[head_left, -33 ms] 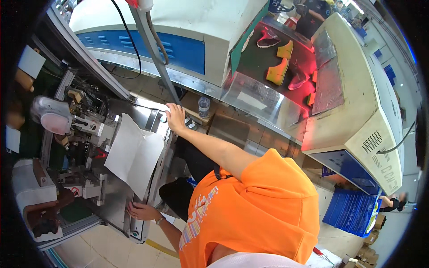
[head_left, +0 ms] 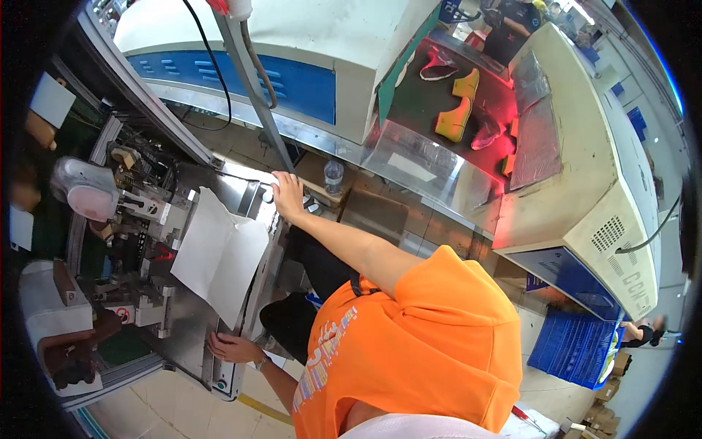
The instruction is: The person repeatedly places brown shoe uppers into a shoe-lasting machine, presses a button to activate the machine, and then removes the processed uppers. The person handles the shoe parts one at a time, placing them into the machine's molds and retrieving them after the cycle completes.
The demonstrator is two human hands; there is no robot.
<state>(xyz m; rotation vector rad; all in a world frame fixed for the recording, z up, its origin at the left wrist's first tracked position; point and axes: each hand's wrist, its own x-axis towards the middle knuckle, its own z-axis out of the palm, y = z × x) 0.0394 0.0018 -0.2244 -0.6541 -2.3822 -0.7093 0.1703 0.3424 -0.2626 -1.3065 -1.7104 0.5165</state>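
Note:
My right hand rests on the far corner of a metal machine table, its fingers spread over the edge beside a round white button. Lower in the view, my left hand lies at the table's near corner, fingers stretched out along the edge and holding nothing visible. Between the hands, a creased white sheet lies on the table, one edge reaching the machine's metal clamps. Beyond the sheet stands a rounded, shiny pad-like form on the machine.
Yellow boot-shaped pieces sit under red light on a dark conveyor inside a cream machine. A clear cup stands beyond my right hand. A metal post rises nearby. Blue crates stand at the right.

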